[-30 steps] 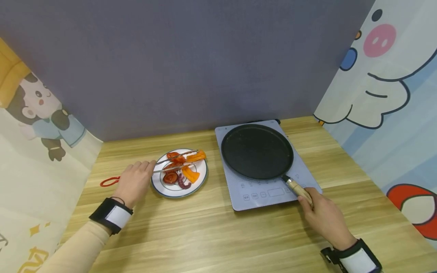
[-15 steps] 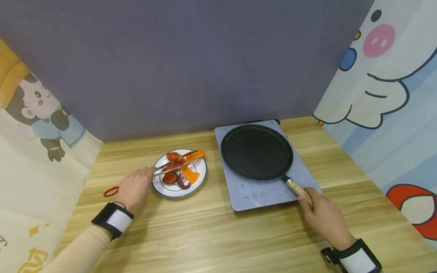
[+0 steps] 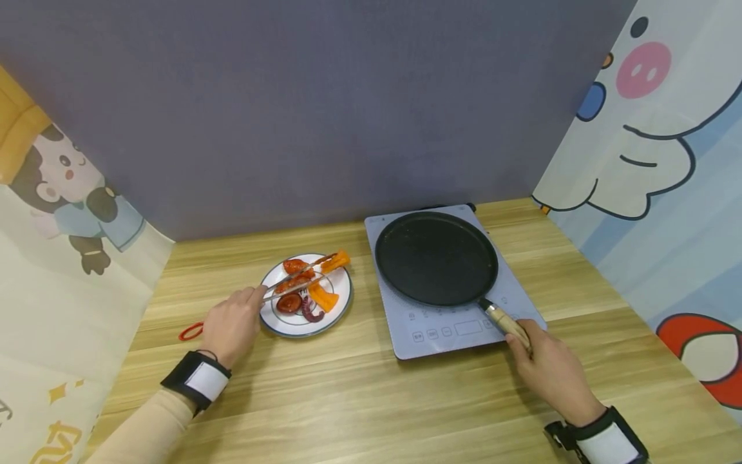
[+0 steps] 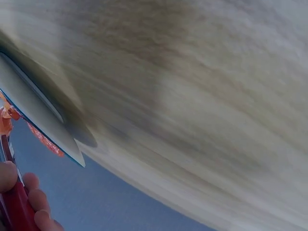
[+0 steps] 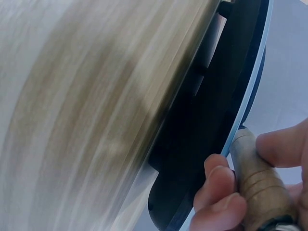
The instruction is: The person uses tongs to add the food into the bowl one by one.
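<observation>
My left hand [image 3: 233, 325] holds metal tongs [image 3: 284, 293] with a red handle [image 4: 18, 207], over a white plate [image 3: 342, 287] with a blue rim. Between the tong tips is an orange strip [image 3: 336, 260], apparently pepper, at the plate's far right edge. On the plate lie another orange strip [image 3: 324, 298], a round brown slice [image 3: 288, 303], a purple curled piece [image 3: 312, 310] and reddish pieces [image 3: 294, 265]. My right hand [image 3: 551, 367] grips the wooden handle [image 3: 505, 322] of a flat black frying pan [image 3: 437, 258], whose cooking surface is bare.
Beneath the pan sits a pale induction cooker [image 3: 400, 332] with a control panel facing me. A grey partition [image 3: 348, 116] stands behind the wooden table [image 3: 348, 399]. Printed curtains [image 3: 695, 212] hang at both sides.
The tongs have narrowed around the orange strip, which is now tilted and slightly raised. My left hand has shifted slightly right and toward me. The right hand and pan stay still.
</observation>
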A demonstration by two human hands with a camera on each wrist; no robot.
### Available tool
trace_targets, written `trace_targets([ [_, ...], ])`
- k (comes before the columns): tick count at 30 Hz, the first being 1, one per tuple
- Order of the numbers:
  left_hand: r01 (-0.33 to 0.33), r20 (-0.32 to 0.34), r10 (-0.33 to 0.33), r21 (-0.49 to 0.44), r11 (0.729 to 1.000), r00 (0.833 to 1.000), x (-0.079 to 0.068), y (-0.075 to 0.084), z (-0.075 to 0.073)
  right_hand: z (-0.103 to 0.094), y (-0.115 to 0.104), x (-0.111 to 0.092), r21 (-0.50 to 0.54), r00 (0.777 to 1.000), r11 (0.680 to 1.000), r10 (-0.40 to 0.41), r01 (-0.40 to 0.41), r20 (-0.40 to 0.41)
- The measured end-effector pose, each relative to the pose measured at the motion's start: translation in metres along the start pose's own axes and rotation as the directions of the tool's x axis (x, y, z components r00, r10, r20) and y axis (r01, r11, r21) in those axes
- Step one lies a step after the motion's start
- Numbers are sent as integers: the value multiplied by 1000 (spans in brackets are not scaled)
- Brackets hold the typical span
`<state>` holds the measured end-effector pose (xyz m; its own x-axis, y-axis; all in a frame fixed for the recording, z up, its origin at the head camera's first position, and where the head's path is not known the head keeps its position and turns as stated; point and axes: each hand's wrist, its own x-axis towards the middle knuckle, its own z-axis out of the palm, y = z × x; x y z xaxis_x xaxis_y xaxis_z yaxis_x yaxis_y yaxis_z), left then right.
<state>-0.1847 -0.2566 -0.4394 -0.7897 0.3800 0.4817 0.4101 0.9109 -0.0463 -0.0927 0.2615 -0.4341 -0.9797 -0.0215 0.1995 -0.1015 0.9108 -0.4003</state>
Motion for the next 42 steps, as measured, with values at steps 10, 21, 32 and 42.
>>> trace_targets([
  [10,22,-35,-23,-34,999,999,-6,1,2,0,-1,0,0,1000,1000,-15,15,-16],
  [21,73,-48,-77,-89,993,996,-11,4,1,1,-1,-1,1,1000,1000,-19,19,-22],
  [32,89,-42,-94,-110,990,995,-11,5,-2,2,0,0,-10,999,999,-31,30,-39],
  [42,20,-11,-20,-77,997,1000,-5,5,-3,2,0,-1,-14,999,1000,-26,25,-40],
])
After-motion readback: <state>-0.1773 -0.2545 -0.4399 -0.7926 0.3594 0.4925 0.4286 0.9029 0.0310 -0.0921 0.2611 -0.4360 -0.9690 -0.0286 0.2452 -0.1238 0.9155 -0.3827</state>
